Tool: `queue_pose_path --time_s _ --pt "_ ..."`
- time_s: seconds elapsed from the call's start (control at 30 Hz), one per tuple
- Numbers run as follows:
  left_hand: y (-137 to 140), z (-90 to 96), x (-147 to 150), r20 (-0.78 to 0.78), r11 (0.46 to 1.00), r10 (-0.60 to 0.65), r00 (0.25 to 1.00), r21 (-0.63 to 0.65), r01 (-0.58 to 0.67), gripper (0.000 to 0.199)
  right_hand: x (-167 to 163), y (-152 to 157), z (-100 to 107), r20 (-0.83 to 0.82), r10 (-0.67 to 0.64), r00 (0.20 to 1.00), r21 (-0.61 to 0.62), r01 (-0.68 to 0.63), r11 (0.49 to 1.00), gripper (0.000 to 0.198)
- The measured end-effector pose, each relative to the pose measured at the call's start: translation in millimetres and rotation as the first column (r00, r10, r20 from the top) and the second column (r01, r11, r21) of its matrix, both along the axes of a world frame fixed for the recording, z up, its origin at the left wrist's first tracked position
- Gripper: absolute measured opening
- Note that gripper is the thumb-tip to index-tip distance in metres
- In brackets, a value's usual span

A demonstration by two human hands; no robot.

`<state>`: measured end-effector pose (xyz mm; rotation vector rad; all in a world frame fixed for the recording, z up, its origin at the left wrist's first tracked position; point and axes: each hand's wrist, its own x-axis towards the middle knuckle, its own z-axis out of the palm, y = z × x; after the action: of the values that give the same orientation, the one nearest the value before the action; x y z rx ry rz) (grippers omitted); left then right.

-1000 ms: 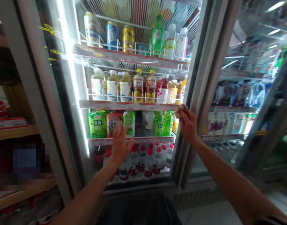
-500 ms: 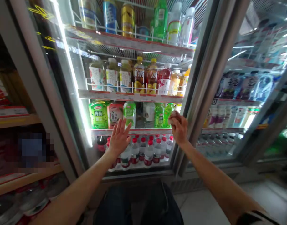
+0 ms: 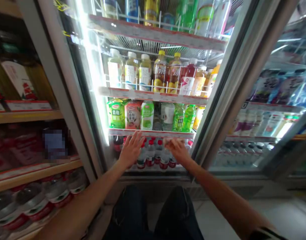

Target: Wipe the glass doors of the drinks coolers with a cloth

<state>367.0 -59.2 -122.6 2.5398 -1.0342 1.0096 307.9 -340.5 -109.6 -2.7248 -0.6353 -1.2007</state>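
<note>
My left hand (image 3: 130, 149) has its fingers spread, the palm turned to the glass door (image 3: 153, 176) of a lit drinks cooler, apparently resting on the pane. It holds nothing. To its right, my right hand (image 3: 179, 150) is closed on a crumpled cloth (image 3: 168, 141), blurred and mostly hidden by the fingers, held at the glass. Behind the pane, the lower shelf edge (image 3: 158, 134) runs just above both hands. Red-capped water bottles (image 3: 150, 154) stand behind and between them. A green-labelled bottle (image 3: 147, 116) is on the shelf above.
A metal door frame (image 3: 233, 86) rises at the right, with another cooler section of bottles (image 3: 265, 86) beyond. On the left, wooden shelves (image 3: 30, 116) carry large bottles. My bent knees (image 3: 173, 206) are close to the cooler's base.
My right hand has moved left and down with the cloth, from beside the door frame to before the water bottles. My left hand stays spread at the glass. The view has shifted.
</note>
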Motion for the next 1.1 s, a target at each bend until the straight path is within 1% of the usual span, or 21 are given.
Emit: queue_pose_path --time_s 0.07,0.13,0.17,0.2,0.27,0.3,0.33,0.4,0.47,0.5,0.53,0.57,0.67,0.73,0.8,0.87,0.9,0.93,0.97,1.0,1.1 --pt "7 -3.7 2 -0.005 0.999 -0.021 1.0 0.023 0.021 0.058 -2 8 -17 0.019 0.072 0.997 -0.207 -0.067 0.976 0.037" --pt "12 -5.0 4 -0.008 0.998 -0.039 0.999 0.044 0.039 0.057 6 11 -6 0.117 0.086 0.989 -0.332 -0.042 0.942 0.033" --pt "14 -4.8 5 -0.009 0.998 -0.046 0.999 0.049 0.046 0.056 12 13 9 0.174 0.067 0.982 -0.335 -0.005 0.942 0.03" --pt "16 -4.1 6 -0.007 0.998 -0.046 0.999 0.043 0.046 0.056 19 14 24 0.231 0.033 0.972 -0.29 0.037 0.956 0.027" --pt "20 -1.7 6 0.002 1.0 -0.01 1.0 -0.01 0.01 0.056 30 21 48 0.326 -0.062 0.943 -0.132 0.111 0.985 0.026" --pt "24 -0.1 6 0.006 0.999 0.023 1.0 -0.048 -0.023 0.056 33 26 51 0.348 -0.095 0.933 -0.075 0.129 0.989 0.027" --pt "28 1.7 7 0.007 0.995 0.061 0.998 -0.079 -0.06 0.056 34 32 48 0.35 -0.096 0.932 -0.067 0.127 0.99 0.029" --pt "41 5.7 8 0.011 0.986 0.132 0.991 -0.103 -0.13 0.055 30 45 30 0.283 0.021 0.959 -0.204 0.038 0.978 0.036" --pt "58 9.5 11 0.021 0.978 0.191 0.981 -0.091 -0.189 0.055 26 56 13 0.135 0.17 0.976 -0.385 -0.107 0.917 0.042" --pt "66 10.8 12 0.029 0.973 0.219 0.975 -0.082 -0.216 0.056 26 61 12 0.077 0.211 0.975 -0.424 -0.159 0.892 0.044" --pt "74 11.6 14 0.038 0.968 0.243 0.969 -0.072 -0.24 0.057 29 67 16 0.043 0.223 0.974 -0.426 -0.184 0.886 0.044" --pt "80 11.7 16 0.047 0.964 0.261 0.964 -0.06 -0.258 0.059 34 73 23 0.043 0.213 0.976 -0.397 -0.179 0.9 0.042" --pt "90 8.4 19 0.068 0.96 0.28 0.958 -0.025 -0.279 0.063 54 92 47 0.153 0.128 0.98 -0.259 -0.086 0.962 0.039" --pt "90 5.1 20 0.073 0.956 0.292 0.954 -0.03 -0.291 0.065 60 104 42 0.201 0.108 0.974 -0.266 -0.052 0.963 0.046" --pt "88 2.9 20 0.082 0.953 0.302 0.95 -0.043 -0.299 0.066 58 112 20 0.177 0.165 0.97 -0.396 -0.083 0.914 0.053" --pt "87 2.3 19 0.102 0.954 0.299 0.949 -0.042 -0.297 0.065 56 116 -2 0.107 0.258 0.96 -0.56 -0.156 0.814 0.054" --pt "88 2.3 19 0.114 0.956 0.293 0.949 -0.036 -0.291 0.064 56 117 -7 0.092 0.294 0.951 -0.615 -0.178 0.769 0.052" --pt "89 2.3 19 0.126 0.958 0.287 0.95 -0.028 -0.285 0.063 59 118 -5 0.103 0.322 0.941 -0.645 -0.184 0.742 0.05" --pt "90 2.1 19 0.137 0.959 0.282 0.95 -0.024 -0.281 0.061 63 120 2 0.137 0.333 0.933 -0.646 -0.171 0.744 0.048" --pt "91 1.6 20 0.149 0.96 0.278 0.949 -0.024 -0.278 0.06 69 123 14 0.191 0.325 0.926 -0.617 -0.145 0.774 0.047" --pt "94 -1.3 22 0.175 0.962 0.273 0.946 -0.055 -0.267 0.057 81 136 51 0.368 0.199 0.908 -0.405 -0.036 0.914 0.047"
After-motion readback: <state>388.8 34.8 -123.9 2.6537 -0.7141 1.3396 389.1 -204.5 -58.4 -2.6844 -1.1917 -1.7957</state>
